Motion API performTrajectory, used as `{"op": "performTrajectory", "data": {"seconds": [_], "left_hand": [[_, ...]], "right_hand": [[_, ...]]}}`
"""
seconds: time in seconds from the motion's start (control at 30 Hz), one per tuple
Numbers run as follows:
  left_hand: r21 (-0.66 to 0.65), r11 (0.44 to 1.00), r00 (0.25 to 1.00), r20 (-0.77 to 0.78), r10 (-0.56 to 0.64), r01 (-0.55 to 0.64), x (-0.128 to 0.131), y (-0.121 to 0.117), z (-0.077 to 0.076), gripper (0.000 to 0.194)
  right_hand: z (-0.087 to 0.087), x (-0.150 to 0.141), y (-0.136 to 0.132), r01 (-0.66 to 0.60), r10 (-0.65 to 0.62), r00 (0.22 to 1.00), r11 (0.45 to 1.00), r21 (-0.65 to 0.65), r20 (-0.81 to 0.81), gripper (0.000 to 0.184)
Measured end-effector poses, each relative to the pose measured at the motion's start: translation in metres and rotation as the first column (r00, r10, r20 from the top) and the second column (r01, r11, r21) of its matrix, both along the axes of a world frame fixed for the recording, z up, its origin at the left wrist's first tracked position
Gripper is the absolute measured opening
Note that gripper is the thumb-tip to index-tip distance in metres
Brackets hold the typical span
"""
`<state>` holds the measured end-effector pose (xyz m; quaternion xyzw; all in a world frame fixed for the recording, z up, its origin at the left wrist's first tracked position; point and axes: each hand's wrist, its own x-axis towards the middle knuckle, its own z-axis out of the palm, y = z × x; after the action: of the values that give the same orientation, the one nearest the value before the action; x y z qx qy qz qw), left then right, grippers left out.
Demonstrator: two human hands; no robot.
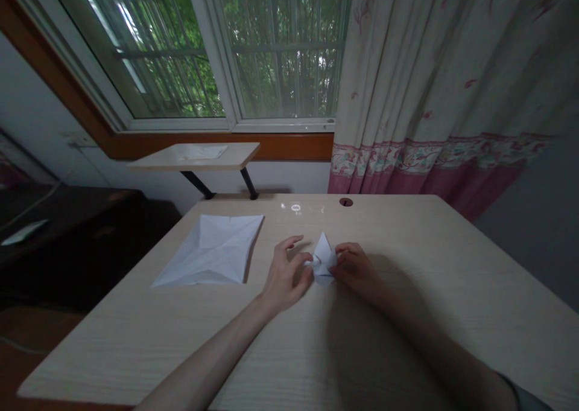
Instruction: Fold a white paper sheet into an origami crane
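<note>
A small piece of folded white paper [324, 255] stands over the middle of the desk, with a pointed tip at its far end and a small flap at its left. My left hand [286, 275] is at that flap, thumb and a fingertip closed on it while another finger is held out above. On the opposite side, my right hand [357, 271] pinches the paper's right edge between thumb and fingers. Fingertips cover parts of both edges. To the left lies a larger creased white sheet [221, 248], spread out and touched by neither hand.
The light wooden desk [271, 350] has a round cable hole [346, 202] at its back edge. A raised shelf [194, 155] on dark legs stands at the back left with a paper on it. Behind are a window [280, 49] and a floral curtain [407, 97].
</note>
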<state>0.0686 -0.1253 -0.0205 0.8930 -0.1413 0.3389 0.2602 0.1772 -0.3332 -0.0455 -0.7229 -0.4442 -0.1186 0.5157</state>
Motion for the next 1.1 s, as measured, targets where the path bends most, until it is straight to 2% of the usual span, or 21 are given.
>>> {"op": "performTrajectory", "data": {"seconds": [0.13,0.27,0.47,0.6,0.77,1.1], "left_hand": [[-0.033,0.999,1.0,-0.009,-0.025,0.025,0.002,-0.002,0.004,0.009],[-0.093,0.992,0.996,-0.022,-0.082,0.079,0.006,-0.001,0.0,0.009],[-0.191,0.981,0.995,-0.094,-0.041,0.023,0.006,-0.002,-0.006,0.017],[-0.12,0.99,0.989,-0.116,-0.089,0.075,0.006,-0.004,-0.001,0.013],[-0.035,0.998,0.988,-0.144,-0.055,0.051,0.006,-0.004,-0.001,0.013],[-0.024,0.999,0.992,-0.125,-0.034,0.031,0.006,-0.004,-0.004,0.027]], "right_hand": [[-0.003,0.001,0.001,0.006,-0.006,1.0,1.0,-0.005,0.024,0.006],[-0.007,0.002,0.002,0.021,-0.021,0.999,1.0,-0.012,0.042,0.005],[-0.006,0.002,0.0,-0.007,0.008,0.998,1.0,-0.021,0.055,0.005],[-0.003,0.001,-0.001,-0.011,0.013,0.998,0.999,-0.033,0.055,0.003],[-0.003,0.0,0.0,-0.004,0.005,0.994,1.0,-0.009,0.106,0.004],[0.002,-0.007,0.0,0.009,-0.004,0.985,0.999,-0.031,0.175,0.009]]}}
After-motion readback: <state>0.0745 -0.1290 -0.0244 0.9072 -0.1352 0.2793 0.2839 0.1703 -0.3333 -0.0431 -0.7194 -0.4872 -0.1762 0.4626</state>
